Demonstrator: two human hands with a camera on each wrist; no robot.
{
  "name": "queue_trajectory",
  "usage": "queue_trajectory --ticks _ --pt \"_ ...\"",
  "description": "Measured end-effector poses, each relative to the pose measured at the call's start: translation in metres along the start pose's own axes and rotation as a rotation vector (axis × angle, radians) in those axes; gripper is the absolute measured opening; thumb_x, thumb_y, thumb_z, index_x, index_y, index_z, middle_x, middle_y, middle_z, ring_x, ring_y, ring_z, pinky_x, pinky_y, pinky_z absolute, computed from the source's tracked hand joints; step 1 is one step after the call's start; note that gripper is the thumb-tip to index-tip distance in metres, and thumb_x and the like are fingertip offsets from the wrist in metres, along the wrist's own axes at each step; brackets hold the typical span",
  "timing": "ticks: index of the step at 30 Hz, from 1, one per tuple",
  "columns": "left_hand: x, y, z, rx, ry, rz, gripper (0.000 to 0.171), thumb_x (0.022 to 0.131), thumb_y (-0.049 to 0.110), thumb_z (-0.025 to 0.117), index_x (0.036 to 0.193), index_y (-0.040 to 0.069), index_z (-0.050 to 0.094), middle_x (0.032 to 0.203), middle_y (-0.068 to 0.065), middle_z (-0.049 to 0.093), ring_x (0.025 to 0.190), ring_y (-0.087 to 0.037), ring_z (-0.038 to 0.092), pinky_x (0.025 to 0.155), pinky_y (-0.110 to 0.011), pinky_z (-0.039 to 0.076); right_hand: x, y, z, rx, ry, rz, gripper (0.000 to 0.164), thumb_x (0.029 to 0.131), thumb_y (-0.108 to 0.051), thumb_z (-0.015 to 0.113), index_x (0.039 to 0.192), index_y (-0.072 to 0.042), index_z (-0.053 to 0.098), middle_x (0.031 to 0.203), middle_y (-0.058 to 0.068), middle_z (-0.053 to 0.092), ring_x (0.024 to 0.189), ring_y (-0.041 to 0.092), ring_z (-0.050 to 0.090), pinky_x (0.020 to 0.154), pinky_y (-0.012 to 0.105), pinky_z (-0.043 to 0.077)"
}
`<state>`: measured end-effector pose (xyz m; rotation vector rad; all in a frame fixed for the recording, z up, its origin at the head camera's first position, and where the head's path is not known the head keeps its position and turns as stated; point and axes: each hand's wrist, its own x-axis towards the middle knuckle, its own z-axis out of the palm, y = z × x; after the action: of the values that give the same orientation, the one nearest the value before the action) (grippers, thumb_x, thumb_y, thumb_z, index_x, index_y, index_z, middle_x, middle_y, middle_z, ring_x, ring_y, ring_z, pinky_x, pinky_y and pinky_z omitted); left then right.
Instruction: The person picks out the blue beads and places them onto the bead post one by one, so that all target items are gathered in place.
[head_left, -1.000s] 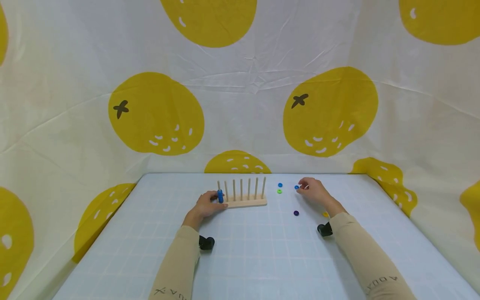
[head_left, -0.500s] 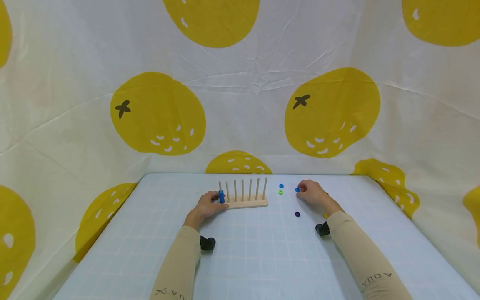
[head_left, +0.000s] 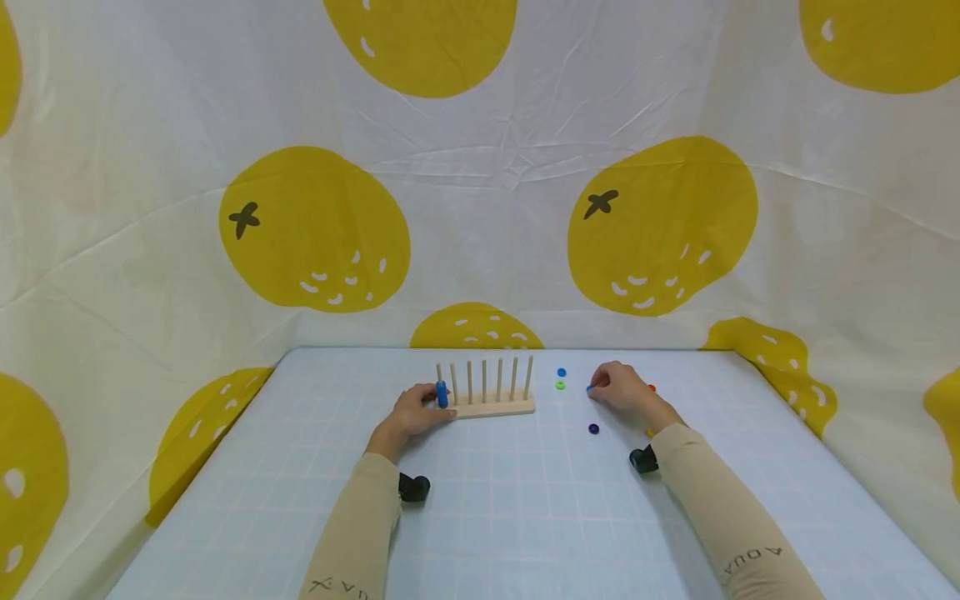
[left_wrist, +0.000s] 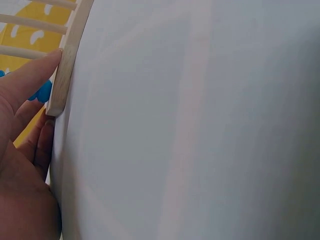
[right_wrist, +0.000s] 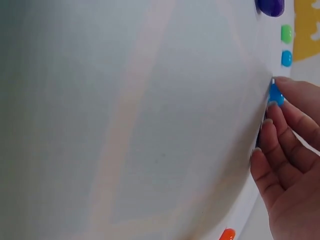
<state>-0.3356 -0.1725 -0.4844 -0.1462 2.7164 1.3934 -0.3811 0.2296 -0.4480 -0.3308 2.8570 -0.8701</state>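
Observation:
My left hand (head_left: 408, 414) grips the left end of a wooden peg rack (head_left: 495, 408). Its thumb lies on the front of the base and the other fingers reach round the end, as the left wrist view shows. Several blue rings (head_left: 442, 394) are stacked on the leftmost peg; the other upright pegs are bare. To the right of the rack, my right hand (head_left: 621, 389) pinches a small blue ring (right_wrist: 276, 94) between thumb and fingertips, low at the tabletop. Whether that ring touches the cloth is unclear.
Between rack and right hand lie another blue ring (head_left: 562, 372) and a green ring (head_left: 560, 386). A dark purple ring (head_left: 594, 429) lies nearer me. An orange ring (head_left: 652, 387) and a partly hidden yellow ring (head_left: 649, 432) are by the right wrist.
My right hand has come slightly nearer me and leftward, its fingers now closed on the blue ring. The orange ring has come into sight behind it. My left hand keeps its place.

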Motion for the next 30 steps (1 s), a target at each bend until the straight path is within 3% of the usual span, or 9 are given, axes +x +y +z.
queue_trajectory --ticks 9,13,30 --pt "-0.009 0.005 -0.004 0.023 -0.007 0.043 0.054 0.087 0.028 0.082 0.134 0.008 0.064 0.143 -0.018 0.057 0.143 -0.043 0.037 0.119 -0.059 0.027 0.0 -0.003 0.0 -0.022 -0.016 0.026 0.018 0.097 -0.018 0.07 0.104 -0.002 0.067 0.095 0.009 0.063 0.09 0.025 0.056 0.084 0.038 0.049" --pt "-0.014 0.009 -0.006 0.014 -0.003 0.04 0.052 0.087 0.026 0.083 0.132 0.008 0.066 0.143 -0.019 0.057 0.139 -0.041 0.041 0.118 -0.058 0.029 0.001 -0.005 0.001 -0.013 0.015 0.018 0.019 0.099 -0.019 0.069 0.107 -0.002 0.066 0.097 0.009 0.064 0.091 0.025 0.056 0.085 0.037 0.05" --pt "-0.011 0.007 -0.004 0.023 0.007 0.051 0.048 0.086 0.025 0.083 0.129 0.009 0.068 0.142 -0.019 0.057 0.135 -0.039 0.045 0.118 -0.057 0.031 -0.014 -0.026 0.001 0.051 0.187 -0.156 0.02 0.097 -0.015 0.071 0.108 0.001 0.069 0.098 0.01 0.07 0.089 0.024 0.062 0.083 0.038 0.055"
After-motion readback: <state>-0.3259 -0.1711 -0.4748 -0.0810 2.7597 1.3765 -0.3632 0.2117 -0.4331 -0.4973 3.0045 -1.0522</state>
